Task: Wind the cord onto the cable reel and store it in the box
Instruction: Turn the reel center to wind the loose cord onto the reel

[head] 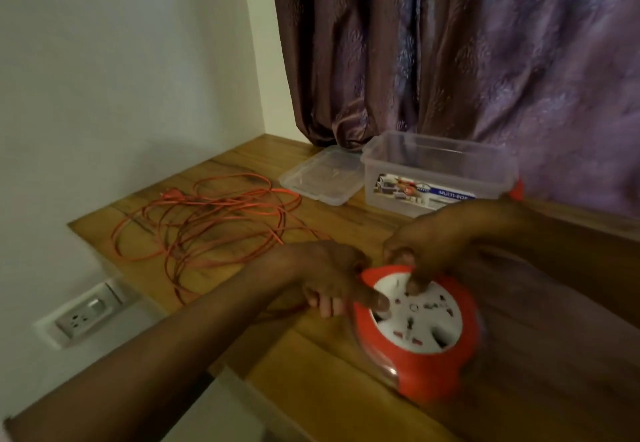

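Wooden desk: my left hand clamps the cable reel steady; right hand pinches its winder; cord slack, box open.

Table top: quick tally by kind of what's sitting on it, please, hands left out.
Cable reel: 1
Loose orange cord: 1
Clear box: 1
Clear lid: 1
Total: 4
A small red thing shows behind the box, too hidden to name.

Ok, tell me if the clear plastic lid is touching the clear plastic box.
Cannot tell: in the head view the clear plastic lid lies right beside the clear plastic box, seam blurred.
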